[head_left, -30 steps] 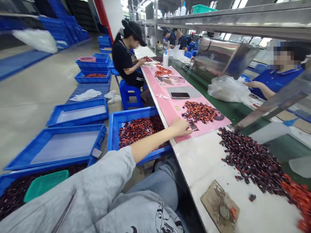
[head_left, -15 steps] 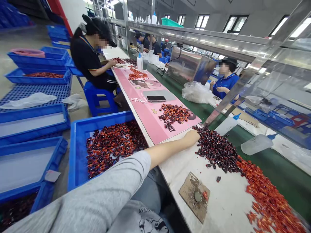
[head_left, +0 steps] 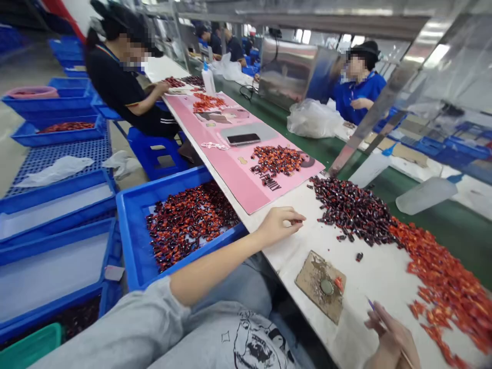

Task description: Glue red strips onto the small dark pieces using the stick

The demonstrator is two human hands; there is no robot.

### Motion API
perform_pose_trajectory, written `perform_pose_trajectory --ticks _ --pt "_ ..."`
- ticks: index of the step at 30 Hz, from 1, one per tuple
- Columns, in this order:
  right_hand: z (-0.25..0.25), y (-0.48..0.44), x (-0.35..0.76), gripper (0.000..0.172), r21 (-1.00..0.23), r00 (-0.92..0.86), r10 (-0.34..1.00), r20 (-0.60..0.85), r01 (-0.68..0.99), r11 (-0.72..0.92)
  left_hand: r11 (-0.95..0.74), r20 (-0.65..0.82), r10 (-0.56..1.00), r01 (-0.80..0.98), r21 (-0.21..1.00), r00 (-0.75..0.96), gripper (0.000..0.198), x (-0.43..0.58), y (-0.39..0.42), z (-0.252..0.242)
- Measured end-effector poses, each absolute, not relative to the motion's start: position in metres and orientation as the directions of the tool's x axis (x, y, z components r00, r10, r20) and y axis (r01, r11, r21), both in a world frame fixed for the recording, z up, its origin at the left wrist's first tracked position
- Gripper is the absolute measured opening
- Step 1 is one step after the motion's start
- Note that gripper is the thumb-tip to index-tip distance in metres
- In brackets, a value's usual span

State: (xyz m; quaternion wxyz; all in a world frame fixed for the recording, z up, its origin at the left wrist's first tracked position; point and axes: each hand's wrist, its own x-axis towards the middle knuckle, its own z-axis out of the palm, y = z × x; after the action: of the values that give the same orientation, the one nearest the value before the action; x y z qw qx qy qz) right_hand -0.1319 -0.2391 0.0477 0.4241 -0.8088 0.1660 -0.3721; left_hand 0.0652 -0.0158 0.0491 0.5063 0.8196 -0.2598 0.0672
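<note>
My left hand [head_left: 279, 225] hovers over the white tabletop, thumb and fingers pinched on what looks like a small dark piece [head_left: 295, 222]. Just beyond it lies a heap of black-and-red pieces [head_left: 351, 210]. At the lower right, my right hand [head_left: 394, 335] is closed around a thin stick-like tool [head_left: 371, 304] with a purple tip; its exact kind is unclear. Between the hands sits a stained square plate [head_left: 313, 274] with a round greenish spot and a small orange piece on it. A long pile of orange-red pieces [head_left: 442, 266] runs beside my right hand.
A blue tray [head_left: 132, 251] of assembled-looking pieces stands at the table's left edge. On a pink mat [head_left: 246, 192] are a phone [head_left: 243, 139] and a mixed heap [head_left: 279, 160]. Squeeze bottles [head_left: 426, 195] lean beyond the piles. Co-workers sit across and farther left.
My left hand has drawn back from the dark heap toward me with its fingers pinched. My right hand with the thin tool has come into view. The camera has tilted down.
</note>
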Motion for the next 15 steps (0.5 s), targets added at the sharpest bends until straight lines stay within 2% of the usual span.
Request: perform_pose_trajectory --ticks 3,6,11,15 --pt "0.051 -0.218 -0.121 0.035 -0.808 0.716 -0.51 0.478 0.13 -0.574 -0.185 0.338 -0.274 -0.394 0.9 0.9 0.026 0.029 -0.008 0.033" --pt "0.045 -0.208 -0.116 0.021 -0.777 0.728 -0.435 0.53 0.211 -0.594 -0.058 0.28 -0.251 -0.303 0.951 0.927 0.029 0.004 -0.004 0.028" --pt "0.035 -0.201 -0.115 0.024 -0.772 0.763 -0.407 0.503 0.184 -0.608 0.211 0.142 -0.206 -0.098 0.973 0.968 0.023 -0.02 -0.002 0.037" --pt "0.033 -0.199 -0.116 0.025 -0.779 0.772 -0.422 0.475 0.146 -0.61 0.33 -0.043 -0.237 0.122 0.936 0.971 0.028 -0.032 -0.002 0.042"
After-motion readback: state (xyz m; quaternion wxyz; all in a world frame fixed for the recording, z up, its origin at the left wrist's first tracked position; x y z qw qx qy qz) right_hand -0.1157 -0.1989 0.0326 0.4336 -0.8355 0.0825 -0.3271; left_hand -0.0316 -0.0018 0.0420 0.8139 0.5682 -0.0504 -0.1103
